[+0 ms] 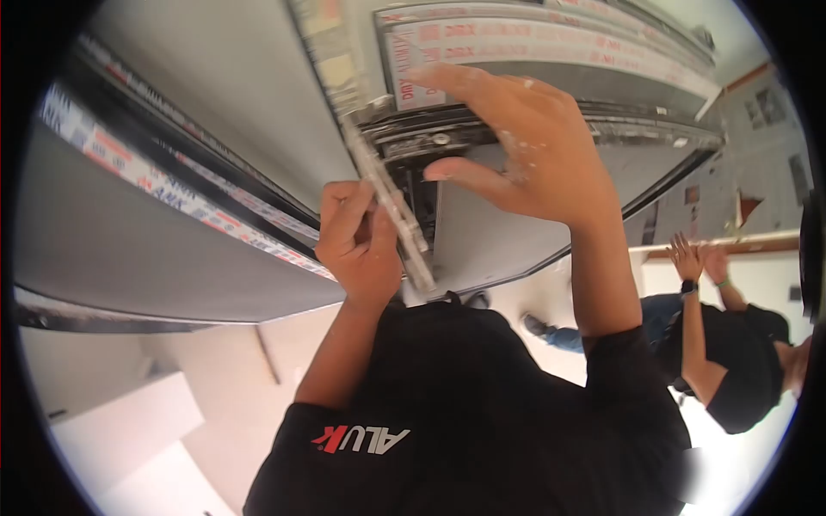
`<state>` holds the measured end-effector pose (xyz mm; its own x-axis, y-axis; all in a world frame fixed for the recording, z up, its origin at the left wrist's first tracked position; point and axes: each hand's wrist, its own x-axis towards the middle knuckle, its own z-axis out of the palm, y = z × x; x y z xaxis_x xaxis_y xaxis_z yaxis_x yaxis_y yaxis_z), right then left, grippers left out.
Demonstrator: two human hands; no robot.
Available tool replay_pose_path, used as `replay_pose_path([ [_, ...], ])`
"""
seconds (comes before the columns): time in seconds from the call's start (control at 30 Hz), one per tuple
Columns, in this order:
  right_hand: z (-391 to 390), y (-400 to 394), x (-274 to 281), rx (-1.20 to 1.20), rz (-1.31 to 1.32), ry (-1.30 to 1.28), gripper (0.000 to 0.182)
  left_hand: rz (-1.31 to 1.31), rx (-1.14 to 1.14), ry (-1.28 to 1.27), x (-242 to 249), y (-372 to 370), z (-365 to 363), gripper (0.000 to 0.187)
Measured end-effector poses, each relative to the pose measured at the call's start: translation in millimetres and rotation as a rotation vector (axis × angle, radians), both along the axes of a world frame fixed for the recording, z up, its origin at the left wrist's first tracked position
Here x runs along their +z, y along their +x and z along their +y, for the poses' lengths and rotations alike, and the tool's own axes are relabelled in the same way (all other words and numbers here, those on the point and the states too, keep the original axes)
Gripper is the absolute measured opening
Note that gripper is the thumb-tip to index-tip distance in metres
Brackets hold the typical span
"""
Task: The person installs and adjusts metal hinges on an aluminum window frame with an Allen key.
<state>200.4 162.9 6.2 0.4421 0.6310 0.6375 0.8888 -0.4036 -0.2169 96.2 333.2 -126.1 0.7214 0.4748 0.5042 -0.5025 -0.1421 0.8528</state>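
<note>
A long, narrow, dusty metal strip (389,193) slants down through the middle of the view, its lower end close to my shirt. Curled fingers of my left hand (360,241) close on the left edge of this strip; part of the grip is hidden. My right hand (538,142), dotted with pale specks, is open over a dark frame profile (452,138), thumb and fingers wide apart with nothing between them. Behind that hand stand frame pieces covered in red-printed white tape (551,39).
To the left runs a large grey panel (172,232) edged by printed protective tape (163,193). A person in a black shirt (731,370) is at the right, both hands raised by a ledge. A white box-like surface (146,430) lies at lower left.
</note>
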Motion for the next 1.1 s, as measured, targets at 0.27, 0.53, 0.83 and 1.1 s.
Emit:
replay_pose_path([
  [0.27,2,-3,13,0.154,0.154,-0.184,0.045,-0.017,0.0,-0.305,-7,-1,-6,0.029],
  [0.53,34,22,37,0.28,0.122,-0.377,0.05,0.12,-0.114,0.025,13,-2,13,0.053],
  [0.83,49,25,47,0.401,0.044,-0.431,0.039,-0.037,-0.238,-0.033,11,2,18,0.055],
  [1.1,59,11,59,0.247,-0.019,-0.485,0.037,-0.043,-0.128,-0.033,8,3,12,0.048],
])
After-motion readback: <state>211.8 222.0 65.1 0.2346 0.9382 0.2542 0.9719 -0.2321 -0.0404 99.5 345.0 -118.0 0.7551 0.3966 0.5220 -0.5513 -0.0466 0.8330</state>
